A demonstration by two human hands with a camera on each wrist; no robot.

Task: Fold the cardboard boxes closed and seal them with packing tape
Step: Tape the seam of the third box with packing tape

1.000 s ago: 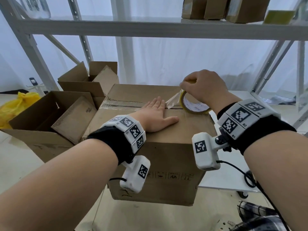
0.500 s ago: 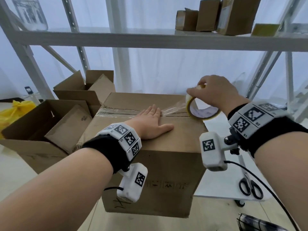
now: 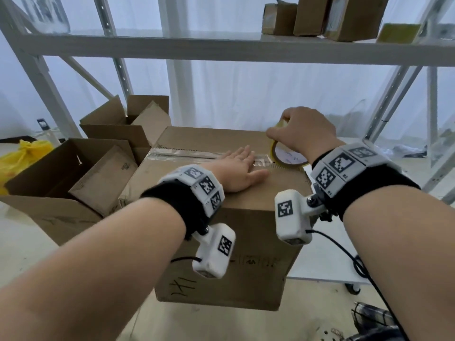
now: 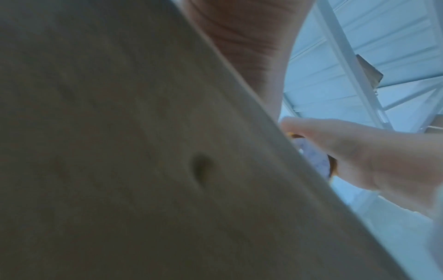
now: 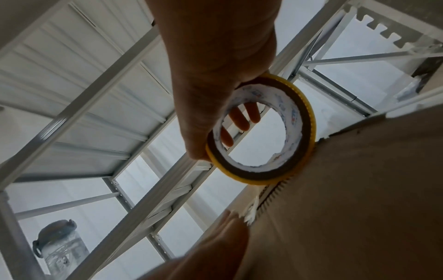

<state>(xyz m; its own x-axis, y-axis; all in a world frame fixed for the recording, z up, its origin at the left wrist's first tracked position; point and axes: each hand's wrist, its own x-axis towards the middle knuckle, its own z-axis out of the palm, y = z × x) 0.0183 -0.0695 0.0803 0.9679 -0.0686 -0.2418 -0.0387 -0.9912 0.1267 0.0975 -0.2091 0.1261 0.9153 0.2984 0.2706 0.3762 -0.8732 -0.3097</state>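
Note:
A closed cardboard box [image 3: 234, 217] stands in front of me, with clear tape [image 3: 187, 153] laid along its top seam from the left edge. My left hand [image 3: 236, 168] lies flat on the lid, fingers straight, pressing the tape down. My right hand [image 3: 300, 134] grips a roll of packing tape [image 3: 285, 156] with a yellow rim at the right end of the seam. In the right wrist view the roll [image 5: 297, 132] stands on edge against the box top [image 5: 359, 189], my fingers curled round it. The left wrist view is mostly filled by the box side [image 4: 120, 151].
Two open cardboard boxes [image 3: 73, 183] [image 3: 128, 121] stand to the left of the closed one. A yellow bag [image 3: 22, 156] lies at the far left. A white metal shelf [image 3: 221, 50] runs overhead with small boxes [image 3: 320, 16] on it. A low white table [image 3: 327, 264] sits at the right.
My right hand has drawn the tape roll rightwards along the seam to the box's right end and lowered it onto the lid. My left hand has slid right along the seam after it.

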